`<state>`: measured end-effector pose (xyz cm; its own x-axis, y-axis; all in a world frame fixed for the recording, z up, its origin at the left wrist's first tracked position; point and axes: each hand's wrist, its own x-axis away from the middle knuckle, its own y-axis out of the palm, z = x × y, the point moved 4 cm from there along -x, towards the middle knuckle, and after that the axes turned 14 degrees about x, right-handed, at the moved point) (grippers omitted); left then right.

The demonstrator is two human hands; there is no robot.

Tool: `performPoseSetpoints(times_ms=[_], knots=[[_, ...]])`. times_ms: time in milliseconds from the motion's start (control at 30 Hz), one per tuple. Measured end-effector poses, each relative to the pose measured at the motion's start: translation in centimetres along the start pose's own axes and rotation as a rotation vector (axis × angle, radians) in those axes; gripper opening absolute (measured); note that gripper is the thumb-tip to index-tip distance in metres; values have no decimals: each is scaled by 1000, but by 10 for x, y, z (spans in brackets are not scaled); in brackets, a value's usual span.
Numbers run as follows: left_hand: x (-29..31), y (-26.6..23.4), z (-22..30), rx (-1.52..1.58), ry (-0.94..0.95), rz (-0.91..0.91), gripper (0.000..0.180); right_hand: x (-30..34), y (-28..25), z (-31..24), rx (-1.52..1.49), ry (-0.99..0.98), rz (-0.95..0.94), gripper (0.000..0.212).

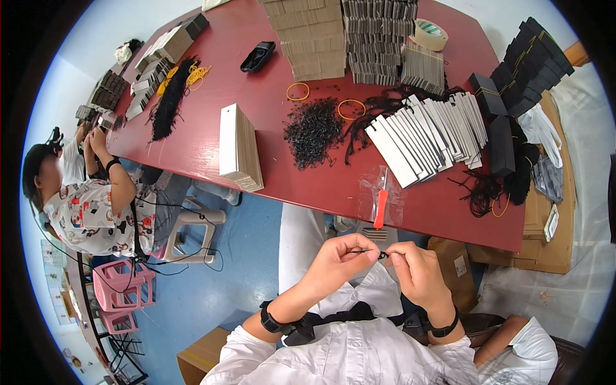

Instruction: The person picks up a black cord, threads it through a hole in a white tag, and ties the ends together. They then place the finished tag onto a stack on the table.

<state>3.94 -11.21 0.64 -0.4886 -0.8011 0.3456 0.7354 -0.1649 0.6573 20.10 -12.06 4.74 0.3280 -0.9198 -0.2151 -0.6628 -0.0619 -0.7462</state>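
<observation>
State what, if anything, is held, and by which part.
The left hand and right hand pinch a thin black cord along a short stretch; whether end or middle, I cannot tell.

Blue floor (faintly shiny), red table, white wall.

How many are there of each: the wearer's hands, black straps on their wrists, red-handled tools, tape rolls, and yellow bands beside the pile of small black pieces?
Hands, left and right: 2
Black wrist straps: 2
Red-handled tool: 1
Tape roll: 1
Yellow bands beside the pile: 2
Total: 8
</observation>
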Motion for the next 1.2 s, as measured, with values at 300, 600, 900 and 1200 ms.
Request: performPoseSetpoints(times_ms=[300, 600, 900, 1200], knots=[[1, 0, 2, -35, 57, 22, 10, 0, 2, -2, 57, -40, 28, 10], [-1, -5, 2, -79, 42, 34, 12, -4, -4, -5, 124, -149, 70, 11], [0, -6, -3, -42, 122, 17, 9, -1, -3, 0, 22, -65, 59, 12], [1, -11, -7, -152, 183, 33, 6, -1, -1, 2, 23, -65, 60, 12]])
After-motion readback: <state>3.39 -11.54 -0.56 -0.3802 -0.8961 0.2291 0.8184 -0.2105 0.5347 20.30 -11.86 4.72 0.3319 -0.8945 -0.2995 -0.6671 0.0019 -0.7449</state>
